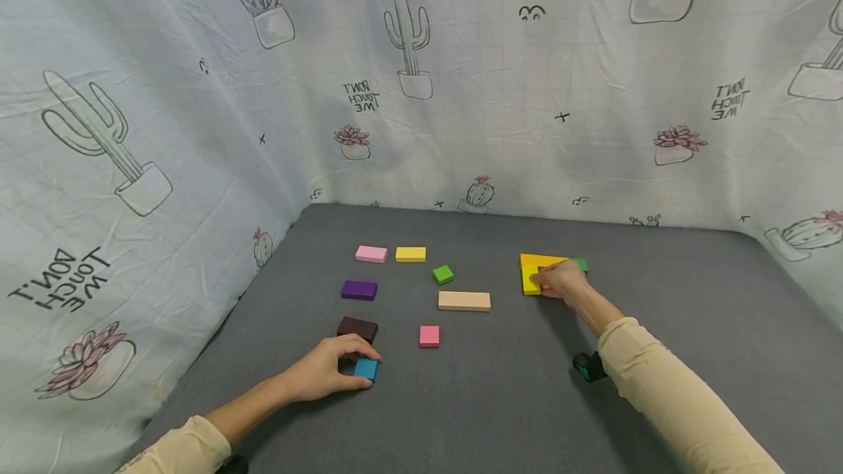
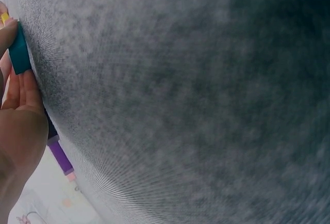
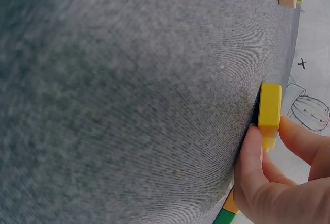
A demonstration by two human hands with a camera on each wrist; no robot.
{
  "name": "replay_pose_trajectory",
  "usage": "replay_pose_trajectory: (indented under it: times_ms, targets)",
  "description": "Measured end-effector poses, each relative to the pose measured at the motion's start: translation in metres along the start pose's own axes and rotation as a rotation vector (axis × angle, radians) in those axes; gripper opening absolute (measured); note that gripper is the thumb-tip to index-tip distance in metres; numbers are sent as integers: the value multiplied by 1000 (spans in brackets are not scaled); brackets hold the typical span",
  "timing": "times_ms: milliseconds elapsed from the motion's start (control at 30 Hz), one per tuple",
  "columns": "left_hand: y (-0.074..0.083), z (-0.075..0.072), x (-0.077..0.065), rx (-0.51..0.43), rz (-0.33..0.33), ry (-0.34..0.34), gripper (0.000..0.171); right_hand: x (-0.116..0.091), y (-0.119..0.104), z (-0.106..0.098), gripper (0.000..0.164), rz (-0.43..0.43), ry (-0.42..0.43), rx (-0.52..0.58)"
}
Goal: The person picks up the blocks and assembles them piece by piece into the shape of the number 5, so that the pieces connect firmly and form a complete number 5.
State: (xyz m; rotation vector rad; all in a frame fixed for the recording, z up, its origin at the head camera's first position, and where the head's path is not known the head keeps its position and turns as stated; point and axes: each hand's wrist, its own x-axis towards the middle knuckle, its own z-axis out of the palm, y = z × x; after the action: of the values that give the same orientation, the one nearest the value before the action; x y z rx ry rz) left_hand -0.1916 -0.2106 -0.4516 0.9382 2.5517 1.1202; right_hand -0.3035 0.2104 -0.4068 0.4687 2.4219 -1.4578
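Note:
On the near left of the grey table, my left hand pinches a small blue block between thumb and fingers. A dark brown block lies just beyond those fingers. Farther off on the right, my right hand holds a yellow block by its sides. That block's far end meets a yellow-orange block, and a green block shows at the right, partly behind the hand. In the right wrist view, thumb and fingers lie on either side of the yellow block.
Between the hands lie a beige block, a red-pink block and a light green block. Farther left are purple, pink and another yellow block. A cactus-print curtain borders the grey table.

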Motion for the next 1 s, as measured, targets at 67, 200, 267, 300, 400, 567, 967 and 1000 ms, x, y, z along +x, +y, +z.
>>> replay_pose_trajectory:
  times_ms: [67,200,267,300,400,567,967,1000]
  targets:
    - [0,0,0,-2,-4,1,33,0,1,0,44,-7,2,-12]
    - [0,1,-1,-6,1,6,32,1,2,1,44,-24,9,-22]
    - [1,1,-1,-9,2,7,32,2,3,2,44,-31,15,-19]
    - [1,1,-1,-10,2,7,32,2,4,2,44,-34,17,-18]
    - [1,1,-1,-11,-4,7,32,4,5,2,43,-41,26,-21]
    - [3,2,-2,-6,-12,10,32,3,7,3,42,-66,30,-49]
    - [5,2,-1,7,-10,11,32,3,7,3,40,-76,45,-66]
    - [5,2,-1,8,-7,10,32,3,7,3,40,-73,45,-64]
